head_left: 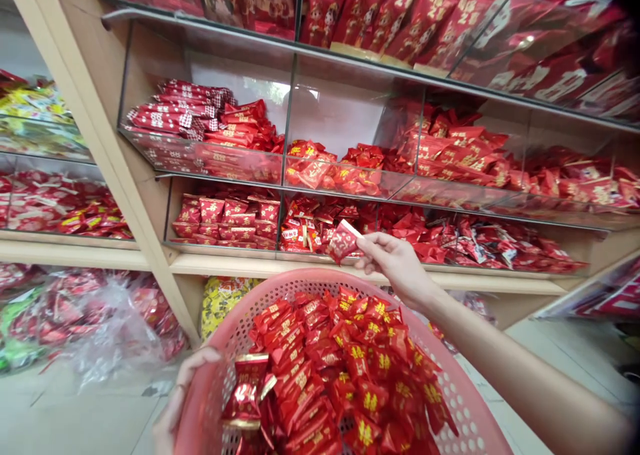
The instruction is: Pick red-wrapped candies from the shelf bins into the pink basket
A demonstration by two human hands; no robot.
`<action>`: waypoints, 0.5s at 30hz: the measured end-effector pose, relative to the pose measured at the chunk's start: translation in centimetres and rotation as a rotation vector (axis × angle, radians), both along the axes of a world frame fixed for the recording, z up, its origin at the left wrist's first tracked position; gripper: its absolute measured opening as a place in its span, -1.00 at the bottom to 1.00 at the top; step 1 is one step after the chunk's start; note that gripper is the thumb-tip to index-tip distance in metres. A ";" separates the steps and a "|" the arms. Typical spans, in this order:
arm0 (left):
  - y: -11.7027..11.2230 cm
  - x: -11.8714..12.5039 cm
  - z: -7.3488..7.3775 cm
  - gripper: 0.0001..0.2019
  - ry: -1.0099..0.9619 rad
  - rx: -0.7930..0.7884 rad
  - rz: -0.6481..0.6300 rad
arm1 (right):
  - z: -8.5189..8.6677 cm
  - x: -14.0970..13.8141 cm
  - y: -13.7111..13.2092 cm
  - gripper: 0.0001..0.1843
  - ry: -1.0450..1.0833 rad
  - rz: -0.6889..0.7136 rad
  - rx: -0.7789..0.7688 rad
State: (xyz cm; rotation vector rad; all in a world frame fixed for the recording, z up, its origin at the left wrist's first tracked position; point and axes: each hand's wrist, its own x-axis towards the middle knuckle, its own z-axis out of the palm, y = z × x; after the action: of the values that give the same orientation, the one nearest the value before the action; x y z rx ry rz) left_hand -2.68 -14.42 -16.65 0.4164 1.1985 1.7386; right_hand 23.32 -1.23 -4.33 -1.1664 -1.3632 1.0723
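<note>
My left hand is closed on the left rim of a pink plastic basket with round holes. Red candy packets with gold and yellow lettering fill much of it, and a few darker shiny packets lie at its left side. Between the thumb and fingers of my right hand is a small red candy packet with a pale top edge. That packet is above the basket's far rim, in front of the lowest shelf compartments. Part of the left hand is hidden by the frame's bottom edge.
Wooden shelving with clear dividers holds red packets in several compartments. Larger red bags stand on the upper shelf. Left of a wooden post, yellow packets fill another bin. Plastic bags of candy rest low on the left, above the tiled floor.
</note>
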 end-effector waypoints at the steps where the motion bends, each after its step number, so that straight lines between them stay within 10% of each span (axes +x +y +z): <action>1: 0.0 0.1 0.1 -0.63 -0.011 0.018 -0.008 | 0.0 0.0 -1.2 -0.68 -0.049 0.068 -0.017; 15: -0.4 2.0 2.0 -0.75 -0.042 0.119 0.014 | -5.1 -0.4 -7.9 -0.83 -0.605 0.969 -0.311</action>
State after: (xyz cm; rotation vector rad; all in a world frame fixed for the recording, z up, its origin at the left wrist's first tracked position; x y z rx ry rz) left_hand -0.68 -14.81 -14.66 0.4408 1.0738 1.8279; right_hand 22.90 -9.09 -9.42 -1.0893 -2.4364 1.7241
